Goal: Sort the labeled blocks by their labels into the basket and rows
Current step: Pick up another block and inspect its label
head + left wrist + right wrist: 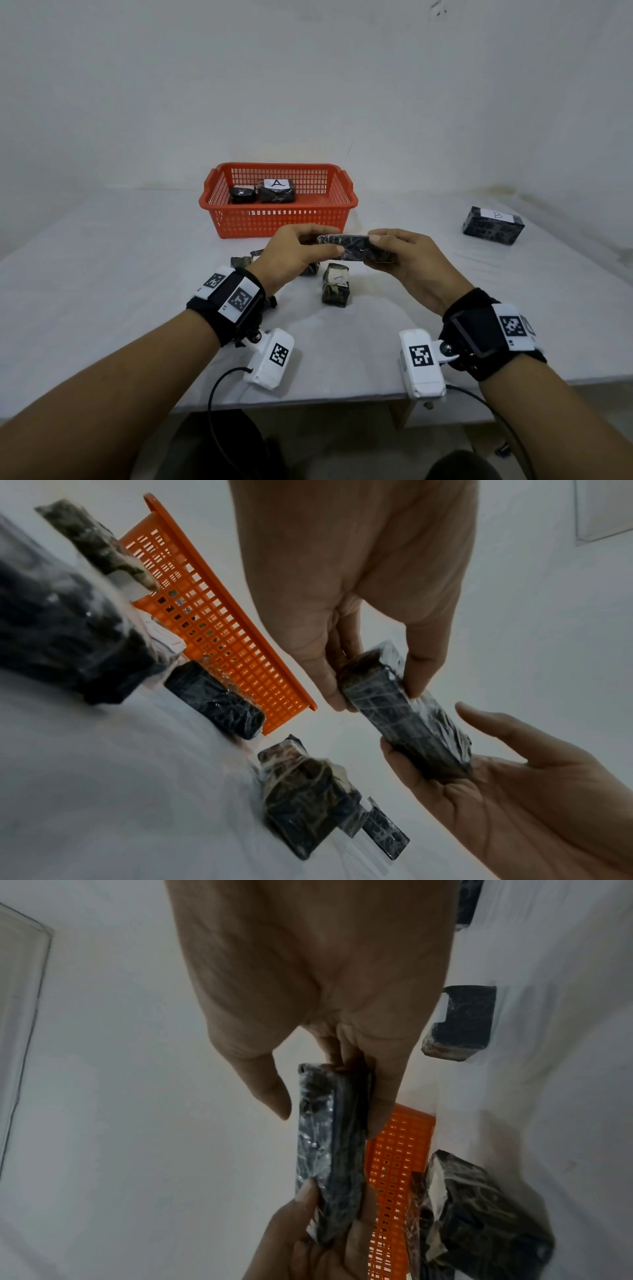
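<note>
Block (356, 248) pinched between left hand (291, 255), right hand (411, 267).

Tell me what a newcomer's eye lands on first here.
The orange basket at the table's far middle stands out, with two dark wrapped blocks inside, one block labeled A. In front of it, the left hand and right hand grip a flat dark wrapped block by its ends above the table. A block labeled B sits alone at far right.

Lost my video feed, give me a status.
Left hand and right hand both grip one wrapped block, label not visible. Basket holds two blocks. Nothing in the way.
</note>
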### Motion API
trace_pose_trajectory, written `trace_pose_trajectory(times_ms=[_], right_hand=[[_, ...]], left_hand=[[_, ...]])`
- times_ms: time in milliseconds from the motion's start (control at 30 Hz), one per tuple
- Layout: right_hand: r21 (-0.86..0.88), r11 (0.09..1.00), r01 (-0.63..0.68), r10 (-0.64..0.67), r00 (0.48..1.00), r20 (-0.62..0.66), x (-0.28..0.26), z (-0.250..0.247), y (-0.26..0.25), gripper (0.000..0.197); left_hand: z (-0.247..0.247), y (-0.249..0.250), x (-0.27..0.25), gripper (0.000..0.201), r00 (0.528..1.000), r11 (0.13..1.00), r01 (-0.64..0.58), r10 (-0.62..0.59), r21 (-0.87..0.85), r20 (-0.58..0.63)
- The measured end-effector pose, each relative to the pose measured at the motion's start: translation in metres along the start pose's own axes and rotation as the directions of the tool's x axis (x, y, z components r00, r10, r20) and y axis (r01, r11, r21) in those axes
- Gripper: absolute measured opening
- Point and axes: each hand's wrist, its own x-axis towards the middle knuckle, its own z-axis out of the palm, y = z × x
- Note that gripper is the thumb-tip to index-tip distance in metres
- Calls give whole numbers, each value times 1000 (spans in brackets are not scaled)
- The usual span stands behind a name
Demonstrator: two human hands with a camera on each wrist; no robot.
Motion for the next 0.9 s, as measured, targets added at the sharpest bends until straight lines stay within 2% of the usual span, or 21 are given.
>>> trace_pose_trajectory(times_ms=[267, 367, 467, 600, 767, 900], right_hand=[[-14, 996, -85, 85, 996, -5, -5, -6, 1, 21], [-30, 998, -56, 55, 998, -35, -6, -7, -1, 14], [-42, 999, 15, -16, 999, -34, -6, -4, -5, 18], [39, 999, 35, -34, 999, -17, -6, -1, -10, 21], [63, 997, 50, -51, 999, 19, -3, 1, -10, 26], [11, 999, -42, 41, 995, 96, -5, 9, -11, 33]], left_hand=[[-3, -1, -4, 41, 999, 997, -44, 44, 61, -1], [-3, 0, -3, 48, 999, 991, -51, 49, 123, 22], [-2, 4, -2, 58, 995, 969, -83, 70, 232, 66], [-2, 10, 1, 49, 998, 943, -66, 54, 327, 45], [2, 11, 3, 51, 996, 914, -89, 82, 396, 34], [5, 9, 3, 52, 989, 909, -138, 144, 394, 14]])
